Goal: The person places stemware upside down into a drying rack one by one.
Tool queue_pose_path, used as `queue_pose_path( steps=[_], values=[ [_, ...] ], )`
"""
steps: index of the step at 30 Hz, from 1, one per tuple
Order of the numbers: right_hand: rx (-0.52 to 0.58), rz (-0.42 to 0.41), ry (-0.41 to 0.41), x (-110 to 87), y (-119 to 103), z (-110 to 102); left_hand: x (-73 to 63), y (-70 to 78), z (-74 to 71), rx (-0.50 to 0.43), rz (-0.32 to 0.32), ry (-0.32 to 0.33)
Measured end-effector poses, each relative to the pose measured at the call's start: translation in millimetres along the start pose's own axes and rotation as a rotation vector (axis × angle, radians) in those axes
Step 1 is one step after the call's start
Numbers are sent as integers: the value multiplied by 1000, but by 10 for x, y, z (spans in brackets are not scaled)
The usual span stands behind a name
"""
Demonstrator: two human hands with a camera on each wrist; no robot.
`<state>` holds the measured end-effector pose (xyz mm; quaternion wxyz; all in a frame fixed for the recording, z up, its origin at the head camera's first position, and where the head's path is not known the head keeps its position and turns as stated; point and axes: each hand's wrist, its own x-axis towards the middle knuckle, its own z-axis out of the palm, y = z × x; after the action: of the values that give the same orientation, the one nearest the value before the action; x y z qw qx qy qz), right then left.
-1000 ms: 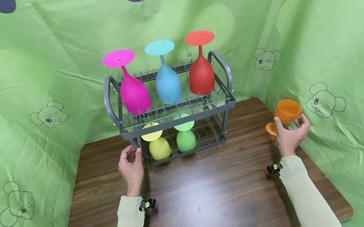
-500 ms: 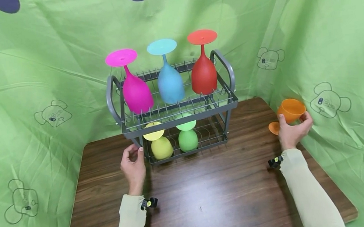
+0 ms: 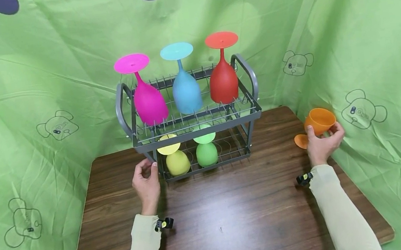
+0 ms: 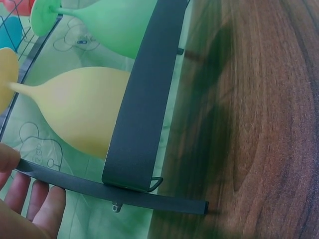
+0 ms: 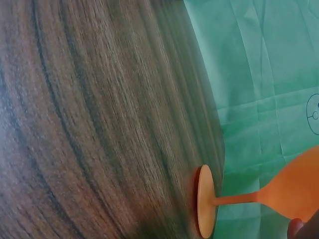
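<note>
At the rack's front left corner, my left hand [image 3: 147, 186] pinches an upright leg [image 4: 75, 182] of the grey two-tier dish rack [image 3: 197, 132] between thumb and fingers. On the right, my right hand [image 3: 324, 145] grips the bowl of an orange wine glass [image 3: 320, 120], which stands upright with its foot [image 5: 205, 201] at the table's right edge. Upside down on the top tier are a magenta glass [image 3: 150, 103], a blue glass [image 3: 186, 94] and a red glass [image 3: 223, 82]. The lower tier holds an inverted yellow glass [image 3: 177, 163] and green glass [image 3: 207, 154].
A brown wood-grain table [image 3: 231, 211] lies beneath the rack, its right edge close to the orange glass. Green printed cloth [image 3: 365, 54] hangs behind and along both sides. Curved grey handles [image 3: 248, 75] rise at the rack's two ends.
The whole head view has shifted slightly. Both hands keep their hold, and the rack and the glasses stay in place.
</note>
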<state>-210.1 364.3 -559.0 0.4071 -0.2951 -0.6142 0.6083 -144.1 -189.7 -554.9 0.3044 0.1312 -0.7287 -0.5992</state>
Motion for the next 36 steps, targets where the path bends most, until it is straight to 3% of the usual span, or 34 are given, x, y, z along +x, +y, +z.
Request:
queue_pose_path(
  steps=[11, 15, 19, 22, 24, 27, 36],
  values=[
    [7, -4, -87, -30, 77, -99, 9, -35, -41, -6, 30, -22],
    [19, -58, -117, -148, -25, -137, -2, -16, -44, -2, 22, -21],
    [40, -105, -158, -260, -160, -178, -46, 115, -34, -5, 12, -6],
    [89, -115, -195, -267, -170, -208, -61, 135, -42, -16, 12, 4],
    [121, -126, -223, -263, -151, -226, -44, 45, -65, -21, 17, 0],
    [174, -127, -259, -317, -190, -255, -54, 26, -106, -33, 19, -14],
    [314, -147, -368, -680, -537, -315, -245, 115, -187, -66, 2, -30]
  ],
)
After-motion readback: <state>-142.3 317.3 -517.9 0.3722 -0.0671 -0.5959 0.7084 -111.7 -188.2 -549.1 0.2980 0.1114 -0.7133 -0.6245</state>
